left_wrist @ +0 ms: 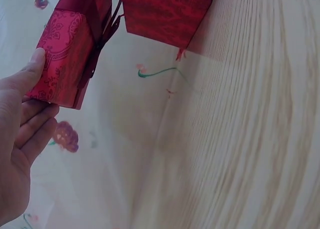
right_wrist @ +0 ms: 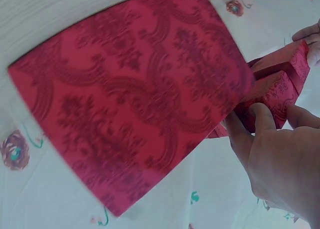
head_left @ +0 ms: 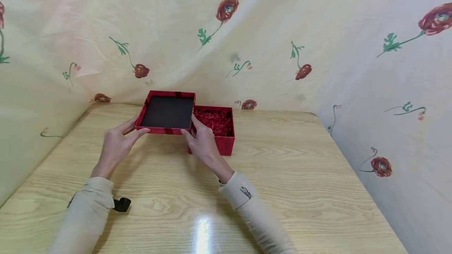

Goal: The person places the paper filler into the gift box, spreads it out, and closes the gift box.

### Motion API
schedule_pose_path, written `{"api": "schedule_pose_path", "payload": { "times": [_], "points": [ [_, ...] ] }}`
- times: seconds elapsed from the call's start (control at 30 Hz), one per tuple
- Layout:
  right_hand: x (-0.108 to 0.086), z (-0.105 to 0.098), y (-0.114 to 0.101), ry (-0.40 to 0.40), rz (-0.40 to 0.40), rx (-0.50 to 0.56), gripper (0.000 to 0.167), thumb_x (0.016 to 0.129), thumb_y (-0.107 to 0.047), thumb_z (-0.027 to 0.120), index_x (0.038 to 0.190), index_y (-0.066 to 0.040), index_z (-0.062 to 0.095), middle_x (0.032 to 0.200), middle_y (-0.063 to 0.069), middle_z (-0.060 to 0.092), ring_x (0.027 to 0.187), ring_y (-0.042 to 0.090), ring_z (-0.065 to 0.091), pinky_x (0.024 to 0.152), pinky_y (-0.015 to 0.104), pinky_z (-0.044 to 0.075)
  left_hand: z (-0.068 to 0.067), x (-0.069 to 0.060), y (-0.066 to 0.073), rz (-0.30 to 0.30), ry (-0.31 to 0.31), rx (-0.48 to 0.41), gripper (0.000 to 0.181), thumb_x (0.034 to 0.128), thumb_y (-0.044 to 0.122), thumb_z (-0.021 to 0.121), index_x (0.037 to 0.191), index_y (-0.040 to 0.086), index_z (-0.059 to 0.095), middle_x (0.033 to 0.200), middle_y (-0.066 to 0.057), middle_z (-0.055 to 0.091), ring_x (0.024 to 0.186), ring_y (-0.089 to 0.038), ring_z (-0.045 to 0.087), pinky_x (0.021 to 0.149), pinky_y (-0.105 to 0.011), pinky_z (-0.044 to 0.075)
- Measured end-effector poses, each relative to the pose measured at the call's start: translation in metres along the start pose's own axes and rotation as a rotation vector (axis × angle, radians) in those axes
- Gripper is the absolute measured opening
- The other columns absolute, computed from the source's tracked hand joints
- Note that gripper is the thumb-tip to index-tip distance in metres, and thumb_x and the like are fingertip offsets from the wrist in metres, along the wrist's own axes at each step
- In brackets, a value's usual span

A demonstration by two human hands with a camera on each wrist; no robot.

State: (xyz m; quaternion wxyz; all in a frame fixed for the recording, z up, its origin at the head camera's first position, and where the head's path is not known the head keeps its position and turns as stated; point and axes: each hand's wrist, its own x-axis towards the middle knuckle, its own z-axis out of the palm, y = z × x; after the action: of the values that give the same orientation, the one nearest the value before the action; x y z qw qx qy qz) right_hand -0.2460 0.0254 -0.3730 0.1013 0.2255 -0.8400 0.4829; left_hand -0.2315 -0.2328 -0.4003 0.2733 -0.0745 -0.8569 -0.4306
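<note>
A red box lid (head_left: 167, 112) with a black inside is held up off the table, its hollow side facing the head camera. My left hand (head_left: 116, 142) pinches its near left corner between thumb and fingers. At the near right corner my right hand (head_left: 204, 140) grips it the same way. A dark red ribbon (left_wrist: 80, 6) crosses the patterned lid in the left wrist view. Just right of the lid stands the red box (head_left: 226, 145), uncovered and filled with red shredded paper (head_left: 216, 124). The lid and my right hand hide part of the box.
The box stands on a wood-grain table (head_left: 282, 167) near its back edge. Cream cloth (head_left: 176, 50) printed with red flowers hangs behind and at both sides. A black strap end (head_left: 122, 204) sticks out beside my left sleeve.
</note>
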Motion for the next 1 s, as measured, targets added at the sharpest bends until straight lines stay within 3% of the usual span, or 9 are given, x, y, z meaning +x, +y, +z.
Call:
{"api": "schedule_pose_path", "payload": {
  "times": [0.07,0.13,0.2,0.27,0.3,0.43,1.0],
  "points": [
    [-0.001,-0.005,0.001,-0.002,0.015,-0.004,0.065,0.101,-0.014,0.07,0.157,0.002,0.04,0.102,0.014,0.073,0.051,0.007,0.034,0.049,0.02,0.034,0.004,0.002,0.002,0.012,0.0,0.0,0.06,0.089,0.024,0.084,0.142,0.007,0.063,0.126,-0.017,0.068,0.117,-0.035,0.066,0.089,-0.009,0.045],
    [-0.003,-0.01,0.003,-0.004,0.025,-0.012,0.067,0.101,-0.015,0.07,0.157,0.003,0.039,0.101,0.014,0.073,0.051,0.007,0.035,0.05,0.019,0.035,0.008,0.003,0.004,0.023,-0.002,0.001,0.06,0.089,0.023,0.084,0.143,0.007,0.063,0.126,-0.017,0.068,0.117,-0.035,0.067,0.093,-0.019,0.051],
    [-0.004,-0.014,0.005,-0.006,0.025,-0.022,0.067,0.101,-0.015,0.07,0.157,0.003,0.038,0.09,0.012,0.072,0.05,0.008,0.036,0.05,0.02,0.035,0.013,0.004,0.007,0.034,-0.002,-0.003,0.06,0.0888,0.022,0.084,0.142,0.006,0.062,0.126,-0.018,0.067,0.116,-0.036,0.067,0.095,-0.035,0.053],
    [-0.005,-0.019,0.006,-0.003,0.021,-0.032,0.067,0.102,-0.015,0.07,0.157,0.004,0.038,0.069,0.008,0.061,0.048,0.009,0.035,0.049,0.02,0.034,0.017,0.005,0.01,0.041,-0.003,-0.01,0.06,0.0889,0.022,0.084,0.142,0.005,0.062,0.127,-0.019,0.067,0.117,-0.037,0.066,0.094,-0.048,0.051],
    [-0.005,-0.022,0.007,0.002,0.015,-0.033,0.066,0.102,-0.015,0.07,0.157,0.004,0.038,0.064,0.007,0.057,0.048,0.009,0.035,0.049,0.02,0.034,0.019,0.006,0.011,0.045,-0.005,-0.016,0.06,0.0891,0.022,0.084,0.143,0.005,0.062,0.127,-0.019,0.067,0.118,-0.037,0.066,0.094,-0.05,0.05],
    [-0.005,-0.031,0.011,0.013,0.007,-0.031,0.065,0.102,-0.015,0.069,0.156,0.005,0.038,0.053,0.001,0.045,0.044,0.01,0.033,0.047,0.021,0.032,0.027,0.009,0.016,0.064,-0.012,-0.042,0.059,0.0896,0.022,0.084,0.142,0.005,0.062,0.127,-0.018,0.067,0.118,-0.036,0.066,0.093,-0.051,0.051],
    [-0.011,-0.059,0.024,0.019,0.079,-0.011,0.065,0.102,-0.015,0.069,0.156,0.005,0.039,0.053,-0.005,0.037,0.048,0.01,0.027,0.051,0.022,0.029,0.052,0.013,0.035,0.084,-0.059,-0.068,0.06,0.0888,0.02,0.084,0.141,0.002,0.062,0.127,-0.018,0.067,0.117,-0.037,0.066,0.091,-0.052,0.055]
  ]
}}
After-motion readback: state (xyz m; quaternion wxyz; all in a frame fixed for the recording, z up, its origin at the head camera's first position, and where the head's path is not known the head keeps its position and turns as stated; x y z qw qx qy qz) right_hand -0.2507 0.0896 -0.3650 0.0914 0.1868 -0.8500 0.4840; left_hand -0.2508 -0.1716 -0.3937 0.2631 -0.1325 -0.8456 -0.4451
